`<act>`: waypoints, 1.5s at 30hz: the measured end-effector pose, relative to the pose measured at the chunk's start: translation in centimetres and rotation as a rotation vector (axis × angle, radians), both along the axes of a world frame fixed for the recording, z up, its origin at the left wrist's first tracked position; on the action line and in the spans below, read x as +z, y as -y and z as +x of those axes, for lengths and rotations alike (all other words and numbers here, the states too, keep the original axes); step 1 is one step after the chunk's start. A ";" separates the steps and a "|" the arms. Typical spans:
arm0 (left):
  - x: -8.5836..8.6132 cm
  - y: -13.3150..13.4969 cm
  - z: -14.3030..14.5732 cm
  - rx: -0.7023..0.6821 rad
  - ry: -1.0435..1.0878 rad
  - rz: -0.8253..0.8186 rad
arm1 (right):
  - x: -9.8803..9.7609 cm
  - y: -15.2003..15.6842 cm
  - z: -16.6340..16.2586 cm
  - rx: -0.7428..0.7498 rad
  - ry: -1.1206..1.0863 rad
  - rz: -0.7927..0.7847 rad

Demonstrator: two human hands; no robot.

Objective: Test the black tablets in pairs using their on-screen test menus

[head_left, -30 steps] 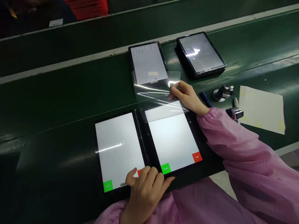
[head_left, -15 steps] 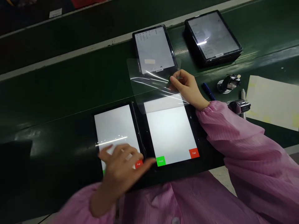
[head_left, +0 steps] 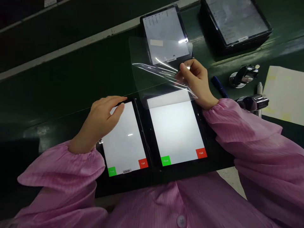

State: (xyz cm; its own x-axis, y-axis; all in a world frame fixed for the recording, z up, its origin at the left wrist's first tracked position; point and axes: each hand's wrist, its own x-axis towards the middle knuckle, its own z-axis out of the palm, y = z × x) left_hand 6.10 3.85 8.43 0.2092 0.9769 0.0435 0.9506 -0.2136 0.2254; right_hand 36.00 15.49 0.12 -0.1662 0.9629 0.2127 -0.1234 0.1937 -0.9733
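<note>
In my right hand, thumb and fingers pinch a clear plastic film, which hangs in front of me with bright creases. Its lower edge overlaps the top of the right tablet, whose lit white screen carries a green Pass and a red Fail box. My left hand is over the upper left part of the left tablet, fingers stretched toward its top edge and thumb apart. Whether the fingertips touch the tablet I cannot tell. That screen is white too, with Pass and Fail boxes and a small barcode label at the bottom.
Behind the film lies another tablet. A stack of tablets stands at the back right. To the right are a blue pen, two chrome fittings, a white marker and a pale sheet on the green bench.
My left hand has moved up from the left tablet's lower part to its top edge, uncovering the Pass and Fail boxes. The right hand still holds the film; the view has shifted slightly.
</note>
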 end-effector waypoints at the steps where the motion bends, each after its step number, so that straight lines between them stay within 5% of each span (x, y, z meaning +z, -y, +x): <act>1: 0.2 0.7 0.6 -0.012 -0.018 0.084 | -0.1 -0.1 0.0 0.002 0.004 -0.001; 4: 0.4 3.9 3.7 -0.202 -0.003 0.245 | -0.3 -0.7 0.1 0.011 0.005 -0.009; 7: -0.1 7.7 7.6 -0.438 0.071 0.145 | -0.4 -1.1 0.3 0.034 0.017 -0.022; 11: -1.3 11.8 10.6 -0.477 0.052 0.092 | 0.1 -1.2 0.7 0.042 0.057 0.013; 15: -1.2 14.1 10.2 -0.524 0.266 -0.010 | 1.5 -1.1 1.0 -0.037 0.120 0.103; 18: -0.2 13.0 7.6 -0.483 0.328 0.014 | 3.3 -1.1 1.2 -0.141 0.204 0.217; 22: 0.4 7.2 2.0 -0.246 0.104 0.201 | 6.1 -0.9 1.0 -0.247 0.268 0.311; 27: -0.8 1.0 -1.5 -0.010 -0.015 0.077 | 7.8 -0.6 0.5 -0.267 0.277 0.372; 30: -1.8 -0.2 -1.2 -0.034 0.055 0.023 | 7.7 -0.5 0.5 -0.278 0.309 0.393; 36: -1.8 -0.2 -0.9 -0.113 0.081 0.170 | 7.3 -0.7 0.6 -0.284 0.271 0.421; 45: -0.9 4.2 5.5 -0.538 -0.115 0.277 | 7.0 -0.4 0.2 -0.236 0.206 0.464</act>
State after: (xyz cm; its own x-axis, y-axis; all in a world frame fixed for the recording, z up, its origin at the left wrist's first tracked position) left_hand 11.60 -0.33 7.52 0.6880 0.6888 0.2284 0.7082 -0.7060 -0.0041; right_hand 36.20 15.89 7.09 -0.0402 0.7921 0.6090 0.1585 0.6069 -0.7788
